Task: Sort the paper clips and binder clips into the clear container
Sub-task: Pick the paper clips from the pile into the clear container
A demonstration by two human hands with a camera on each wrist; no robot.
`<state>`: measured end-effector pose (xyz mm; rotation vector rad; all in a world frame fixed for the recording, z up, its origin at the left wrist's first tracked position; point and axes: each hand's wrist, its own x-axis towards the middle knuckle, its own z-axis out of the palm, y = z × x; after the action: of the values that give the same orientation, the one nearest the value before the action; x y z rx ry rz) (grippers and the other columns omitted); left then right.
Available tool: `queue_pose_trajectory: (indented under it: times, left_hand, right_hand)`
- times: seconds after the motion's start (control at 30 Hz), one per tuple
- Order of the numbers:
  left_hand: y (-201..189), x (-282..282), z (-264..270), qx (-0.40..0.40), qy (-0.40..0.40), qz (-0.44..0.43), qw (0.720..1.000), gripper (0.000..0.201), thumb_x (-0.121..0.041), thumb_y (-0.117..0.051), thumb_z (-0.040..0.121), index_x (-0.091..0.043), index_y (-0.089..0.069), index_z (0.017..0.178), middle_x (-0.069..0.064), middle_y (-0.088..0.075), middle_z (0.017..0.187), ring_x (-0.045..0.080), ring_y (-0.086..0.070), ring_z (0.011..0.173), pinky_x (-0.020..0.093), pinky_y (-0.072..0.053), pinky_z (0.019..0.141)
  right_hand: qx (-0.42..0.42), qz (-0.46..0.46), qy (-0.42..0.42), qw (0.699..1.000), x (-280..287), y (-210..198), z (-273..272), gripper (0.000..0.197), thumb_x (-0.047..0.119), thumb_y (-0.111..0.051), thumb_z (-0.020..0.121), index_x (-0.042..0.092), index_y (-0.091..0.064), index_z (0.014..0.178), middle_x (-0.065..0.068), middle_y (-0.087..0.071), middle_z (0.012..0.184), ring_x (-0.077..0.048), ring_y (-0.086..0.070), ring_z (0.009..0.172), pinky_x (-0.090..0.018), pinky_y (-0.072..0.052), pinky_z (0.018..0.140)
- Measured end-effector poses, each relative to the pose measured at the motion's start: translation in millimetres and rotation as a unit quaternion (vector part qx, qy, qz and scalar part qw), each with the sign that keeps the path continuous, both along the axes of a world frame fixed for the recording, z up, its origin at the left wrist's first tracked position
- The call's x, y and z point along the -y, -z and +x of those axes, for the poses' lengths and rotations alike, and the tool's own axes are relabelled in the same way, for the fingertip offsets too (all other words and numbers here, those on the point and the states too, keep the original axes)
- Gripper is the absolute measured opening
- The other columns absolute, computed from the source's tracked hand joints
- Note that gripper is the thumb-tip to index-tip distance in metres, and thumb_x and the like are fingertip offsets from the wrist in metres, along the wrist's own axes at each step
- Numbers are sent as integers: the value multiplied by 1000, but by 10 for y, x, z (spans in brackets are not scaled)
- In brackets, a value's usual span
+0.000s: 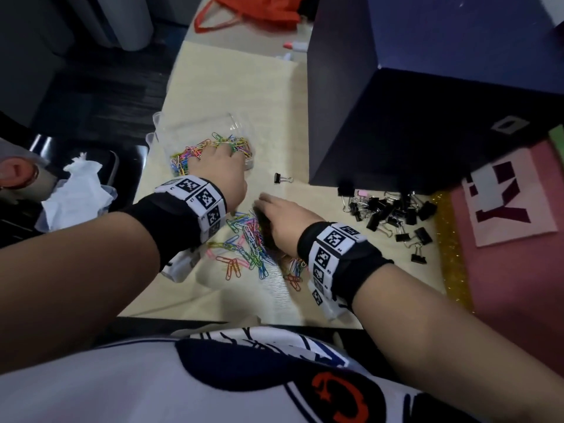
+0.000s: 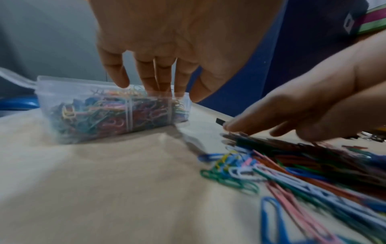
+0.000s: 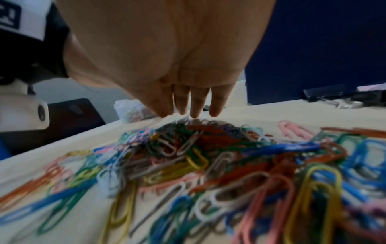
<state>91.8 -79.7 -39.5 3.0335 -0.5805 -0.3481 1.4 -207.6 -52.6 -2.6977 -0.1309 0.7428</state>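
While the left hand (image 1: 224, 170) reaches straight-fingered into the box (image 1: 160, 122), the flat right hand (image 1: 282, 222) covers paper clips (image 1: 244, 244).
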Motion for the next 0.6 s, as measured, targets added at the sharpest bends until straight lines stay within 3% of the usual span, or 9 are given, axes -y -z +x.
queue_pose_trajectory:
  times: [0.07, 0.23, 0.37, 0.5, 0.6]
  left_hand:
    - [36, -12, -65, -7, 7, -6, 1000, 36, -21, -50, 88, -14, -49, 123, 12, -45, 128, 34, -40, 119, 50, -35, 97]
    - [80, 40, -275, -10, 70, -7, 997, 43, -13, -51, 85, -17, -46, 128, 10, -46, 127, 32, -42, 119, 50, -28, 106]
    - [56, 115, -437, -21, 133, -17, 991, 43, -16, -51, 87, -20, -46, 130, 8, -46, 126, 30, -42, 120, 50, -26, 109]
    - [-45, 102, -581, 4, 186, -34, 982, 43, -18, -52, 85, -16, -46, 128, 9, -44, 122, 29, -43, 112, 44, -40, 93]
    - [-72, -9, -622, -40, 219, -17, 975, 49, -18, -56, 82, -16, -41, 129, 9, -46, 118, 28, -49, 105, 42, -49, 84]
  right_hand:
    - [-10, -11, -16, 1000, -9, 29, -29, 64, 2, -43, 87, 21, -32, 148, 7, -18, 158, -20, -25, 142, -35, -28, 115]
    - [14, 11, 35, 999, 156, -39, -153, 56, 2, -44, 84, 33, -52, 130, 4, -52, 136, -22, -49, 123, -34, -41, 103]
    - [48, -11, 155, 987, 404, -202, -249, 39, 11, -44, 94, 25, -50, 130, -2, -43, 134, -23, -47, 120, -35, -41, 103]
    - [-63, -105, 211, 970, 575, -312, -357, 52, 10, -56, 89, 16, -39, 137, -11, -38, 136, -29, -53, 115, -37, -50, 91]
    - [-136, -179, 194, 955, 595, -315, -486, 66, 11, -65, 83, 11, -31, 139, -14, -36, 136, -32, -51, 118, -38, -51, 89]
